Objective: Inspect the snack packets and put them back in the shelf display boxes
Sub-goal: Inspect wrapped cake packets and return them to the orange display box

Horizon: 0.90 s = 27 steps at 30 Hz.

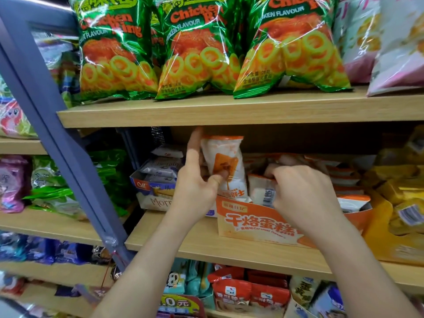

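Observation:
An orange-and-white display box (257, 222) stands on the middle wooden shelf, filled with several white-and-orange snack packets. My left hand (195, 180) pinches one of these packets (226, 161) upright above the box's left end, thumb on its front and index finger pointing up behind it. My right hand (300, 191) reaches into the box with curled fingers gripping the top of another packet (261, 188), whose barcode faces me. More packets (346, 180) lie stacked toward the back right of the box.
A blue-and-white box of packets (156, 184) sits left of the orange box. Yellow packets in a yellow box (399, 203) are on the right. Green chicken ring bags (202, 49) fill the shelf above. A grey slanted post (59, 138) stands at left.

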Each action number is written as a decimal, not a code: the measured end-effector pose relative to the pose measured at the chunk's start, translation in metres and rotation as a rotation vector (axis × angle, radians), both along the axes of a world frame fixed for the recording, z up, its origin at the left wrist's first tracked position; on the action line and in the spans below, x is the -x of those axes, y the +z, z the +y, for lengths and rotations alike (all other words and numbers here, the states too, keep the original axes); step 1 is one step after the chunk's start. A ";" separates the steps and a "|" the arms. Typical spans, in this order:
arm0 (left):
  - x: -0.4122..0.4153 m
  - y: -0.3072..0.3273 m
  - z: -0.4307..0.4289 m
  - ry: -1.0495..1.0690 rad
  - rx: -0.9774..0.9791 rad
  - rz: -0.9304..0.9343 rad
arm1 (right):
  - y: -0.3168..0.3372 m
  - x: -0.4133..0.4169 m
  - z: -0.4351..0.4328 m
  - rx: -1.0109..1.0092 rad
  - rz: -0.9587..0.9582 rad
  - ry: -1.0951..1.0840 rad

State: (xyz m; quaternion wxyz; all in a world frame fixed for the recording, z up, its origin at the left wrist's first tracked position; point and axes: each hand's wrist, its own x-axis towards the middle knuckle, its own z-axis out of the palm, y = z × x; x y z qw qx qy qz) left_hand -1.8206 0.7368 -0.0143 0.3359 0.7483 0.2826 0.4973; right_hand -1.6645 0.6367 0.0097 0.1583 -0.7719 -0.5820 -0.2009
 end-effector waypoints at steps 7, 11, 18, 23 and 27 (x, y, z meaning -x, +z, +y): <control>0.008 -0.009 -0.006 -0.024 -0.060 0.351 | -0.009 0.011 -0.007 -0.032 0.080 0.056; 0.009 -0.005 -0.001 0.024 -0.034 0.326 | -0.027 0.021 -0.011 -0.143 0.060 0.072; 0.008 -0.002 0.004 0.055 -0.277 0.706 | -0.033 0.026 -0.016 -0.052 0.109 0.029; 0.010 0.011 -0.003 0.093 -0.456 0.908 | -0.011 0.014 -0.024 -0.163 0.293 0.050; 0.013 0.007 -0.011 0.072 -0.402 0.903 | 0.010 0.021 -0.032 -0.291 0.300 0.114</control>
